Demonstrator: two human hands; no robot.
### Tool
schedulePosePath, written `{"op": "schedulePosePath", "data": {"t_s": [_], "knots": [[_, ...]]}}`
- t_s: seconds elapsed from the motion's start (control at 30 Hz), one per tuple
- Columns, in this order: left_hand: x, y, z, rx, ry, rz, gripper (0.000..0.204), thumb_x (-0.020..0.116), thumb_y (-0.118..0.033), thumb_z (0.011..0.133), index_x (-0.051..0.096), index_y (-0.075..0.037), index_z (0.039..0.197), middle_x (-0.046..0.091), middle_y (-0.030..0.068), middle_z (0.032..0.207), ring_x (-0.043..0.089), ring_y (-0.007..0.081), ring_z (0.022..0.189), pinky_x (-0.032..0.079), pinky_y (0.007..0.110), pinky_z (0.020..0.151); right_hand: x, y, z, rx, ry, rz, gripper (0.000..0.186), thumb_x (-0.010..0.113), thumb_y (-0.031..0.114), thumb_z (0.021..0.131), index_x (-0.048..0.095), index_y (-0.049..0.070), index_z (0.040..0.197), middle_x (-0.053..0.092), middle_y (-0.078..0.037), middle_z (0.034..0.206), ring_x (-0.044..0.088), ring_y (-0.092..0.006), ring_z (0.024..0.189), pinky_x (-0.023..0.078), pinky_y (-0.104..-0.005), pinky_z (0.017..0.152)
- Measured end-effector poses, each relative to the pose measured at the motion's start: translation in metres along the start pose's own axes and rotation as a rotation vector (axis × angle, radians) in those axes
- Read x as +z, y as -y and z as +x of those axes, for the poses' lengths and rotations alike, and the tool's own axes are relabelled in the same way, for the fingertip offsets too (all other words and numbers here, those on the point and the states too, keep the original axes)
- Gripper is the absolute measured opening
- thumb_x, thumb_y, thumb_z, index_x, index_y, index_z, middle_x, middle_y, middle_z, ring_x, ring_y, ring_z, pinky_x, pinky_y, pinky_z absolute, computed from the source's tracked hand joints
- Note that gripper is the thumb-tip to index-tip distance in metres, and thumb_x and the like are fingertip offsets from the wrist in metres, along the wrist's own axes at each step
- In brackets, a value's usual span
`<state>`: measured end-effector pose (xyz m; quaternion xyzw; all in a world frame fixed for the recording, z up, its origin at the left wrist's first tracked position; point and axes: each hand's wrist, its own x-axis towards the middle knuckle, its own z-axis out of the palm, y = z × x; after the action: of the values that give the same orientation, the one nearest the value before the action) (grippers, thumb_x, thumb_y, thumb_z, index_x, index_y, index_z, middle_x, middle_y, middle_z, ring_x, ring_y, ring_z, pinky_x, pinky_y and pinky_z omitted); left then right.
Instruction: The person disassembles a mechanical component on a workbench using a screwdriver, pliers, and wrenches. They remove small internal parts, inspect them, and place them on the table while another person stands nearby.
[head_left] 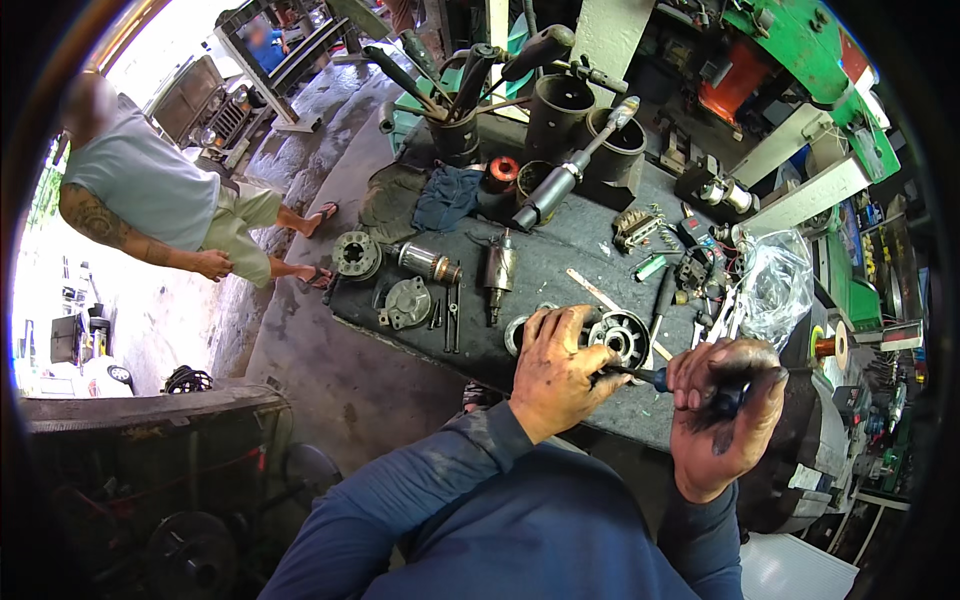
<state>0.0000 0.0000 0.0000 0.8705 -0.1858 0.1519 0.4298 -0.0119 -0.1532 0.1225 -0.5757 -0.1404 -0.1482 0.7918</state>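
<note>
My left hand (560, 370) is closed on a round metal motor housing part (632, 322) near the bench's front edge. Its fingers hide much of the left side of that part. A screwdriver (655, 378) with a dark blue handle is gripped in my right hand (725, 410), its shaft pointing left toward my left thumb. The tip is hidden by the left fingers. Farther left lie an armature (430, 262), a cylindrical solenoid-like part (500, 272), a metal end cover (406, 302) and a round metal housing (356, 256).
The dark workbench (560, 255) carries cans of tools (455, 135), a blue rag (446, 197), a clear plastic bag (775, 285) and, at right, a multimeter (697, 235). A wire spool (830, 346) stands at the right edge. Another person (180, 190) stands beyond the bench's left end.
</note>
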Motion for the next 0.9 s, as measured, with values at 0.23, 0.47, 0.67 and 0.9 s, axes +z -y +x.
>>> {"op": "schedulePosePath", "data": {"t_s": [0.23,0.47,0.67,0.9], "knots": [[-0.002,0.0,0.0,-0.011,-0.028,-0.022,0.032,0.096,-0.035,0.071,0.082,-0.016,0.094,0.064,0.0155,0.131,0.06,0.036,0.125,0.042,0.053,0.109,0.003,0.0,0.001,-0.017,0.015,-0.027,0.053,0.051,0.047,0.116,0.061,-0.004,0.107,0.056,-0.011,0.075,0.055,-0.0184,0.067,0.049,-0.038,0.068],[-0.003,0.004,0.0,-0.001,-0.059,0.014,0.049,0.097,-0.037,0.068,0.078,-0.013,0.105,0.064,0.0154,0.127,0.06,0.0372,0.122,0.044,0.052,0.107,-0.004,0.015,-0.014,0.121,0.028,-0.05,0.073,0.061,0.068,0.104,0.066,-0.004,0.102,0.06,-0.009,0.072,0.058,-0.0196,0.063,0.051,-0.0404,0.071],[0.0,0.007,-0.001,-0.001,-0.057,-0.013,0.065,0.097,-0.037,0.068,0.067,-0.008,0.118,0.064,0.0155,0.126,0.06,0.0386,0.123,0.043,0.053,0.109,-0.018,0.018,-0.02,0.063,0.233,-0.086,0.074,0.057,0.077,0.1,0.065,0.004,0.104,0.052,-0.002,0.052,0.052,-0.0179,0.048,0.044,-0.0398,0.058],[0.001,0.01,-0.001,0.009,-0.068,-0.009,0.068,0.096,-0.039,0.07,0.064,-0.005,0.12,0.063,0.0181,0.127,0.06,0.0408,0.121,0.043,0.054,0.109,-0.022,0.013,-0.019,0.039,0.254,-0.072,0.075,0.059,0.078,0.099,0.065,0.003,0.103,0.051,-0.002,0.051,0.052,-0.0184,0.048,0.044,-0.0396,0.056]]}}
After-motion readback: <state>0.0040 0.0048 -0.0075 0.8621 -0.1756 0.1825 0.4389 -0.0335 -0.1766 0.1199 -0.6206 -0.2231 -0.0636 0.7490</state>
